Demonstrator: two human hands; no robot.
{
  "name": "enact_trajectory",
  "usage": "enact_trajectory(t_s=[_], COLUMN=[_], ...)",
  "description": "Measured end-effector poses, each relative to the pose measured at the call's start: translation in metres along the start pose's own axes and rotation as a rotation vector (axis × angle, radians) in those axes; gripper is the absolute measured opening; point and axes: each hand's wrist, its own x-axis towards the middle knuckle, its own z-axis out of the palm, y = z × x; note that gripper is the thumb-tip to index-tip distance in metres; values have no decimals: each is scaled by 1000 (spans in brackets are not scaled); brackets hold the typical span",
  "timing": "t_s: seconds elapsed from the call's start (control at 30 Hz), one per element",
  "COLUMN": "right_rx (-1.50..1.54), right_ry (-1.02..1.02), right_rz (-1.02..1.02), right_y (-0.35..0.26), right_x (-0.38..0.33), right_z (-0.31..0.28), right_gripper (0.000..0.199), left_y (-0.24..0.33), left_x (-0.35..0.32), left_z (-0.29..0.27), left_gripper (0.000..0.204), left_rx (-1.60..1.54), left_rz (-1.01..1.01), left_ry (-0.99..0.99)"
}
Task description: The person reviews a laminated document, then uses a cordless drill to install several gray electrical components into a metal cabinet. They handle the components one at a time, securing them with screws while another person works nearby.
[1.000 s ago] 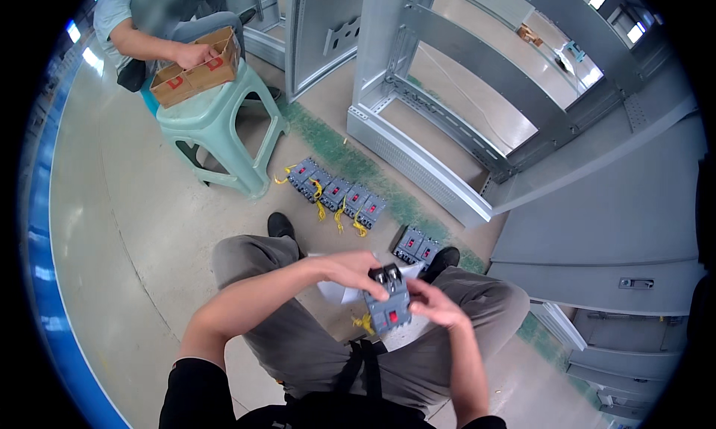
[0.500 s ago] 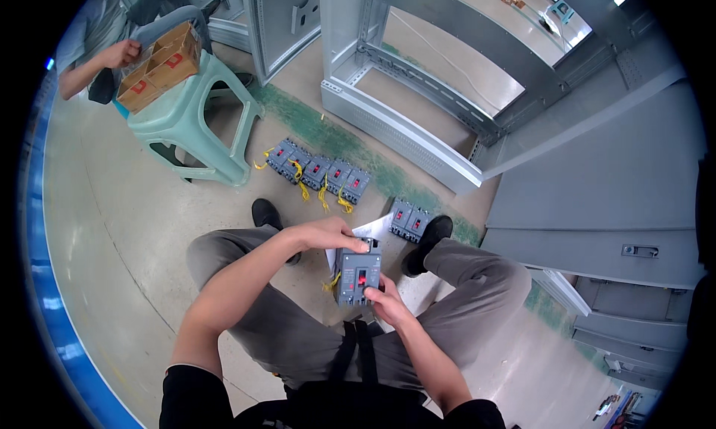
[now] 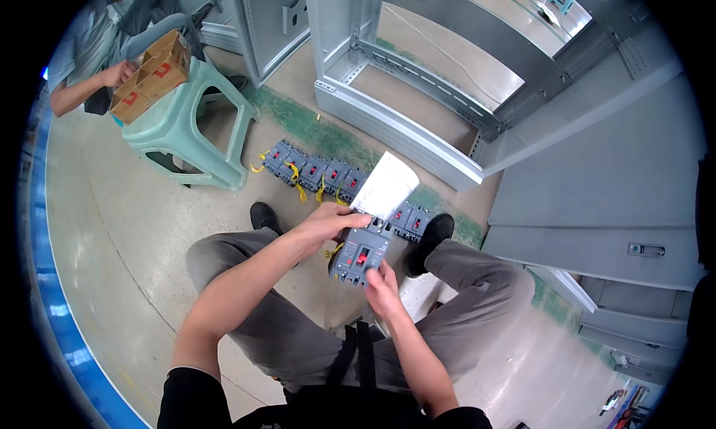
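Between my knees I hold a grey moulded-case circuit breaker (image 3: 361,254) with a red toggle, tilted slightly. My left hand (image 3: 333,221) is closed on its upper left corner, thumb across the top end. At the lower right edge, my right hand (image 3: 383,290) grips its side, thumb near the toggle. A white sheet of paper (image 3: 385,183) stands out beyond the breaker's top; whether my left fingers pinch it is hidden. Yellow wires (image 3: 333,251) show at the breaker's left side. On the floor ahead is a row of similar breakers (image 3: 313,169), several with yellow wires.
Two more breakers (image 3: 409,218) sit beside my right shoe (image 3: 432,242). Ahead stands an open grey metal cabinet frame (image 3: 403,134), with a grey panel (image 3: 582,183) at right. At far left, another person's hand (image 3: 118,74) is at a cardboard box (image 3: 153,78) on a green stool (image 3: 186,104).
The breaker has tilted and moved slightly away from me, with both hands on it. The paper has swung up beyond its top, now covering part of the floor breakers.
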Motion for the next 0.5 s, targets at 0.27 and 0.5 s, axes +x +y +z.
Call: enact_trajectory(t_s=[0.27, 0.5], right_rx=[-1630, -1629], right_ry=[-452, -1041], right_rz=[324, 874], right_y=[151, 166], right_x=[-11, -19], right_z=[-95, -91], right_gripper=[35, 32], left_y=[71, 118], left_x=[-16, -43], left_z=[-42, -61], left_gripper=[46, 47], left_rx=[-407, -944], left_rz=[397, 599], left_ry=[341, 737])
